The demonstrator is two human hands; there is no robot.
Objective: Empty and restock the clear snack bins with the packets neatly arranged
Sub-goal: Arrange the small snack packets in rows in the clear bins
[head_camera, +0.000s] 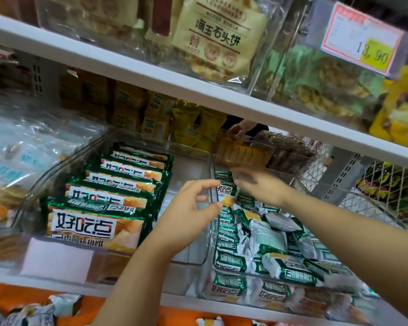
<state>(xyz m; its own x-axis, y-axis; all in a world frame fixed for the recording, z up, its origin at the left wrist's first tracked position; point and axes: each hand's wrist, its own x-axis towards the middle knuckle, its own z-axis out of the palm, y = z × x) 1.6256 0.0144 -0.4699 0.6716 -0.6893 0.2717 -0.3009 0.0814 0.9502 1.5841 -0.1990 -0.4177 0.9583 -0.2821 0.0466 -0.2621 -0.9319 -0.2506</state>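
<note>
Both hands reach over a white shop shelf (132,64), seen from the wearer's head; the left hand (193,208) is raised over the divider between two clear bins, thumb and fingers curled and pinching the edge of a small green and white packet (227,192) that stands upright at the near-left side of the right bin (231,267); the right hand (262,185) is blurred, fingers spread loosely just beyond the same packet, and whether it grips anything cannot be told; the left bin (61,170) holds a neat row of larger green packets (97,222) with white and orange labels, overlapping one behind another from front to back, filling its left side while its right side shows bare plastic; the right bin is filled with many small green and silver packets (280,241), a tidy upright row along its left wall and a loose jumble across the rest; behind these bins stand yellow and orange snack bags (193,123); on the shelf above, a clear bin holds a cream biscuit bag (217,36), and a price tag (360,36) hangs to its right; below the front edge, loose packets lie on an orange surface (14,302)
</note>
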